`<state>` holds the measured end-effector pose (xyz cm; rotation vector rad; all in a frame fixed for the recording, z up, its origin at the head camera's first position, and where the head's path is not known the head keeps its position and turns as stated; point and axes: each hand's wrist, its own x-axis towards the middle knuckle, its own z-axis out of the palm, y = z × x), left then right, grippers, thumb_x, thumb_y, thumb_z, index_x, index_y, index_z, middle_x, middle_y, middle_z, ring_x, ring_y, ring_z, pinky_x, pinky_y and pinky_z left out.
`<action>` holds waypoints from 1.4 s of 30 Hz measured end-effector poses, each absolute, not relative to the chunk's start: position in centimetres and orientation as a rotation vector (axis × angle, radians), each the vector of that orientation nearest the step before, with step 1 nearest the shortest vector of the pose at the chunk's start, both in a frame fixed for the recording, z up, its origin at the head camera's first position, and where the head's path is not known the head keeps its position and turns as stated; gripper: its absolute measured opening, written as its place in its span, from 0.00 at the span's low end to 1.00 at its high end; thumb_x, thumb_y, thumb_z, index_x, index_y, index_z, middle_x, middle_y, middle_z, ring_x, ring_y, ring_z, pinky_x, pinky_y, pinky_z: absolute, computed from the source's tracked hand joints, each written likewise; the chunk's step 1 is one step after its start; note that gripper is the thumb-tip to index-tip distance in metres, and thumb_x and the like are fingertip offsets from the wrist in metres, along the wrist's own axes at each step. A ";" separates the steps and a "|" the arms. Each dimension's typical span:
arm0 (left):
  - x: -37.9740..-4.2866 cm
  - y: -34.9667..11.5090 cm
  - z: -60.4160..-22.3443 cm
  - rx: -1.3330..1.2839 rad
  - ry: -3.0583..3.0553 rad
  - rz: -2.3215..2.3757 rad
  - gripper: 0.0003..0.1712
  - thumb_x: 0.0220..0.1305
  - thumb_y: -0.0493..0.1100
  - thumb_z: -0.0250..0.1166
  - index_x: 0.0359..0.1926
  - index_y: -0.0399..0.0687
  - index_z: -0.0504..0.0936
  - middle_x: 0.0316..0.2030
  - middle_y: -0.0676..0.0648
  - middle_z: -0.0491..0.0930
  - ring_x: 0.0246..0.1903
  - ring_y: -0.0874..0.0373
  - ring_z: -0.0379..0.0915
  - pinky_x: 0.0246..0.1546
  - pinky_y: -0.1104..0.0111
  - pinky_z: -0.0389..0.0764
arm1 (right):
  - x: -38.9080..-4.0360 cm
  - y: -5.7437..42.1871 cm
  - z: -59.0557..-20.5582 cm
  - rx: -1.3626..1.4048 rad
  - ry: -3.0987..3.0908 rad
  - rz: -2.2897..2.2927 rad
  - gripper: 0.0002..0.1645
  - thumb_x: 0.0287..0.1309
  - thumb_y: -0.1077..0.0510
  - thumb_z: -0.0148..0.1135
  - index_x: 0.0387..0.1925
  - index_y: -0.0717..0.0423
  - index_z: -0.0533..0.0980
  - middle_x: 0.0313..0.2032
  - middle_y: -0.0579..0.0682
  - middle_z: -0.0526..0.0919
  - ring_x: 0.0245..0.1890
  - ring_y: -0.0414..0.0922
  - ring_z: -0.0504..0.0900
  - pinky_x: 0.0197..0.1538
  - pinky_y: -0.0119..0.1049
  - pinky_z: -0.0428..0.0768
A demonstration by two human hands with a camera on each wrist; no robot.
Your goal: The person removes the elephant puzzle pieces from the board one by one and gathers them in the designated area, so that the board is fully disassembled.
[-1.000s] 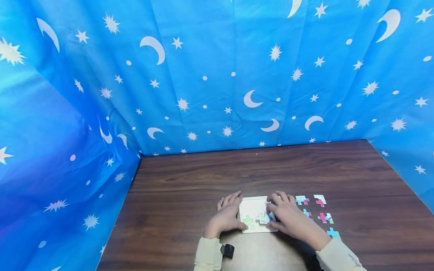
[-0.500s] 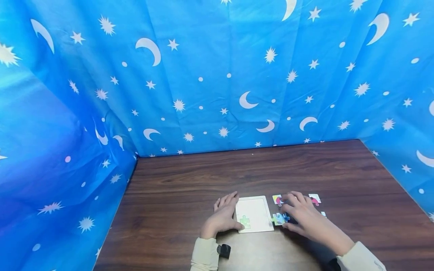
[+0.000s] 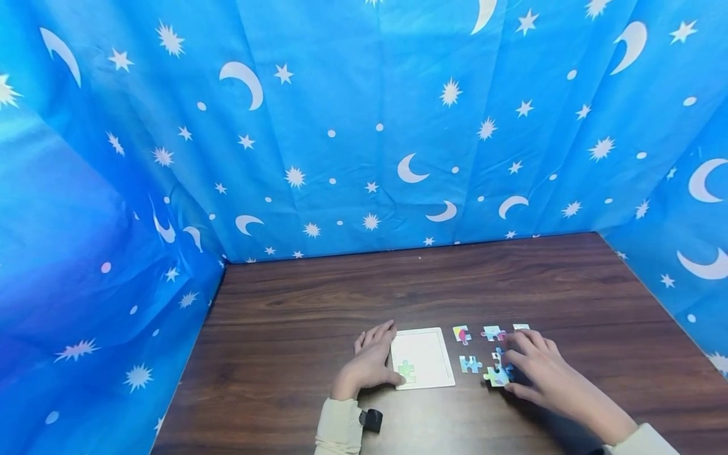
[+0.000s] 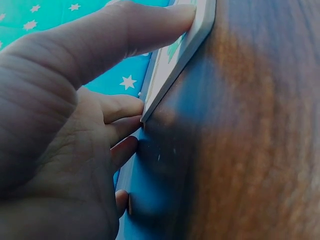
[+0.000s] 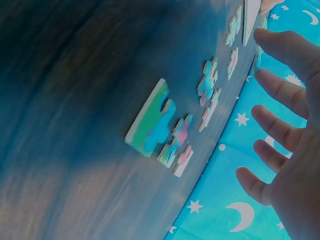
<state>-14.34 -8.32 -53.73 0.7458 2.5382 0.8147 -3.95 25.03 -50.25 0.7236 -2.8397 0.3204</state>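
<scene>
The white square puzzle tray [image 3: 423,354] lies flat on the table, with one green jigsaw piece [image 3: 406,371] in its near left corner. My left hand [image 3: 368,365] rests along the tray's left side; its thumb [image 4: 150,27] presses on the rim, and its fairly straight fingers touch the edge. To the right of the tray, my right hand [image 3: 540,370] pinches a green and blue jigsaw piece [image 3: 497,377] between thumb and fingers, above the loose pieces. The right wrist view shows only a thin edge of the held piece [image 5: 258,56].
Several loose jigsaw pieces lie right of the tray: a yellow and red piece [image 3: 461,334], a pale blue piece [image 3: 470,364] and a pink-edged piece [image 3: 492,333] among them. A green and blue piece [image 5: 152,120] shows in the right wrist view. A starry blue curtain [image 3: 341,126] surrounds the brown table [image 3: 318,297].
My right hand has carried the green and blue jigsaw piece from over the tray to the right, above the loose pieces. My left hand has stayed at the tray's left side.
</scene>
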 end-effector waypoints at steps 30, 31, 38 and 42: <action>-14.3 -8.4 -54.1 0.742 2.515 0.837 0.58 0.48 0.47 0.79 0.76 0.39 0.59 0.77 0.42 0.52 0.75 0.42 0.44 0.71 0.40 0.40 | -1.3 26.4 -53.0 0.558 -2.900 0.426 0.20 0.39 0.51 0.82 0.30 0.36 0.76 0.50 0.49 0.76 0.53 0.57 0.69 0.42 0.63 0.71; -14.4 -8.5 -54.1 0.741 2.517 0.836 0.58 0.49 0.47 0.79 0.76 0.39 0.59 0.77 0.42 0.52 0.76 0.42 0.44 0.71 0.41 0.40 | -1.4 26.4 -53.0 0.563 -2.894 0.424 0.20 0.39 0.51 0.82 0.30 0.36 0.77 0.50 0.50 0.76 0.53 0.57 0.69 0.42 0.63 0.71; -14.4 -8.6 -53.9 0.745 2.518 0.856 0.58 0.48 0.46 0.78 0.76 0.38 0.59 0.78 0.42 0.52 0.76 0.42 0.44 0.72 0.41 0.40 | -1.8 26.0 -52.5 0.606 -2.823 0.464 0.20 0.39 0.51 0.82 0.34 0.37 0.78 0.49 0.48 0.76 0.53 0.57 0.69 0.43 0.62 0.69; -14.3 -8.7 -54.0 0.766 2.509 0.865 0.57 0.49 0.47 0.77 0.77 0.38 0.58 0.78 0.41 0.52 0.75 0.40 0.44 0.71 0.40 0.40 | -2.5 24.9 -52.1 0.636 -2.799 0.457 0.19 0.42 0.50 0.81 0.35 0.39 0.79 0.48 0.47 0.76 0.52 0.54 0.69 0.42 0.61 0.69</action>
